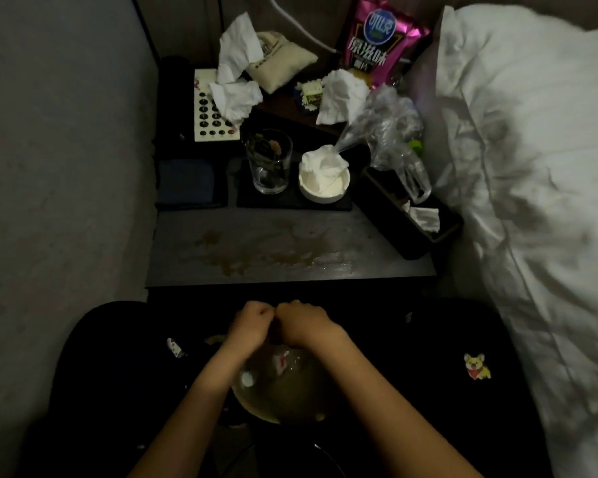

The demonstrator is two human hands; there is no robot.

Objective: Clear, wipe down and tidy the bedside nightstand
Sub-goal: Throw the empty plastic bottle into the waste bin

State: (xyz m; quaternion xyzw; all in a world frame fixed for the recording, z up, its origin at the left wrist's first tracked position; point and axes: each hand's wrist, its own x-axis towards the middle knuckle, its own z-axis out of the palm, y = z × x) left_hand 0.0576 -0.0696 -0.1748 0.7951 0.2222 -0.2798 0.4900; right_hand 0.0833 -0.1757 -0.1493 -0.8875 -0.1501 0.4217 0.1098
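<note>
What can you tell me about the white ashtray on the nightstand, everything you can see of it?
The white ashtray is a round, shallow dish, apparently glazed ceramic, standing upright on a dark tray toward the back of the nightstand. A crumpled white tissue is stuffed into it and rises above the rim. A clear drinking glass stands just left of it on the same tray.

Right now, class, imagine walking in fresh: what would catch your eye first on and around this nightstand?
Probably the bright pink snack bag standing at the back beside the white pillow, then the crumpled white tissues strewn over the phone keypad. Next, the brownish spill stain across the nightstand front. Below it, both hands are bunched together over a translucent bag.
</note>
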